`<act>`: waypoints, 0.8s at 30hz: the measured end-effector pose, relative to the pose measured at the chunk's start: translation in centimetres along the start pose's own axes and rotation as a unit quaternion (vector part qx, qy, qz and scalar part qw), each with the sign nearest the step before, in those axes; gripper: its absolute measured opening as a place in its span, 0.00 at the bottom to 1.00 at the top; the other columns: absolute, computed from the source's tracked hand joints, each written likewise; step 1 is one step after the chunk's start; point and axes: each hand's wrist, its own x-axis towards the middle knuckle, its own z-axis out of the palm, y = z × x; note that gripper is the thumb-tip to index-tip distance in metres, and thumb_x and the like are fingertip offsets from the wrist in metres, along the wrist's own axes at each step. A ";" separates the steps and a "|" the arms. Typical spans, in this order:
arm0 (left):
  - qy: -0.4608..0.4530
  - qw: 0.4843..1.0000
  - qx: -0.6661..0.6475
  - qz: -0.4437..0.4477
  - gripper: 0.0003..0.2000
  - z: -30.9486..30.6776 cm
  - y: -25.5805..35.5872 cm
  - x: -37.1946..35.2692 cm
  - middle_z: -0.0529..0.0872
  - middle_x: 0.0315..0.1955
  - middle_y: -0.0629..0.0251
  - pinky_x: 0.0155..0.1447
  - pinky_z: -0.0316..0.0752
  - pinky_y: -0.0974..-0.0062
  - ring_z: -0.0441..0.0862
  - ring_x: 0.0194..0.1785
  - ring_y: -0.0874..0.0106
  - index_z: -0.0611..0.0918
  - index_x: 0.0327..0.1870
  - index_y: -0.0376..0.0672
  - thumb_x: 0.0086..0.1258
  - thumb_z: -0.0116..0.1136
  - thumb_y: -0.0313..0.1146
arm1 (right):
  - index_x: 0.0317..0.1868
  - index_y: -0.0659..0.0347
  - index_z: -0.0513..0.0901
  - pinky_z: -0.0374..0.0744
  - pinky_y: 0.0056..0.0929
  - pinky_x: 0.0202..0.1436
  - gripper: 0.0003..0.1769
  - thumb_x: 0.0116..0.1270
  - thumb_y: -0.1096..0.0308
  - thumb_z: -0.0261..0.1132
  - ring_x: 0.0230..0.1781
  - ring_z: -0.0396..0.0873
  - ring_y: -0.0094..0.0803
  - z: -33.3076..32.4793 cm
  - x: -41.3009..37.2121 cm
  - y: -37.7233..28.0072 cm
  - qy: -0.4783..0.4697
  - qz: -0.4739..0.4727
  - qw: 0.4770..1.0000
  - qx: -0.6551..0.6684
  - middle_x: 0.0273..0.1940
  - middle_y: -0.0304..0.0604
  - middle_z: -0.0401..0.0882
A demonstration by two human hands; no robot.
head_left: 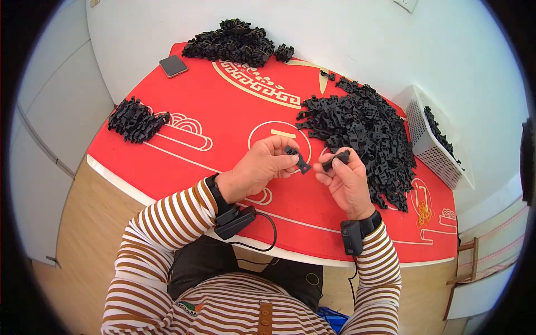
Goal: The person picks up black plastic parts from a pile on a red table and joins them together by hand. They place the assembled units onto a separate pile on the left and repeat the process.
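Over the middle of the red table, my left hand pinches a small black plastic clip between thumb and fingers. Just to its right, my right hand is closed on another black piece. A gap separates the two pieces. Beyond my right hand spreads a large heap of loose black clips. On the left side of the table lies a smaller group of black clips, laid side by side.
At the back stand bundled black clips beside a small cluster. A phone lies back left. A white basket with clips leans at the right edge, and yellow rubber bands lie front right.
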 end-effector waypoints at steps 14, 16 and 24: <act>-0.012 0.999 -0.034 -0.038 0.12 -0.6 0.2 0.5 0.82 0.40 0.61 0.46 0.82 0.78 0.83 0.41 0.75 0.73 0.52 0.38 0.68 0.52 0.20 | 0.53 0.64 0.74 0.76 0.18 0.37 0.13 0.70 0.71 0.56 0.35 0.77 0.22 -1.8 0.6 1.2 -0.057 0.017 0.997 -0.052 0.41 0.40 0.79; -0.009 0.999 -0.028 -0.046 0.13 -0.4 0.1 0.4 0.82 0.40 0.61 0.47 0.81 0.79 0.83 0.41 0.74 0.73 0.53 0.37 0.68 0.52 0.20 | 0.52 0.64 0.74 0.77 0.18 0.36 0.12 0.70 0.71 0.56 0.34 0.77 0.23 -1.9 0.6 1.3 -0.048 0.023 0.996 -0.069 0.41 0.41 0.79; -0.005 0.999 0.027 -0.025 0.16 -0.5 0.2 0.2 0.82 0.39 0.61 0.46 0.80 0.80 0.82 0.42 0.76 0.71 0.57 0.37 0.68 0.51 0.20 | 0.48 0.61 0.73 0.79 0.19 0.38 0.09 0.70 0.71 0.56 0.37 0.80 0.25 -2.1 0.7 1.2 -0.031 0.013 0.996 -0.077 0.43 0.44 0.80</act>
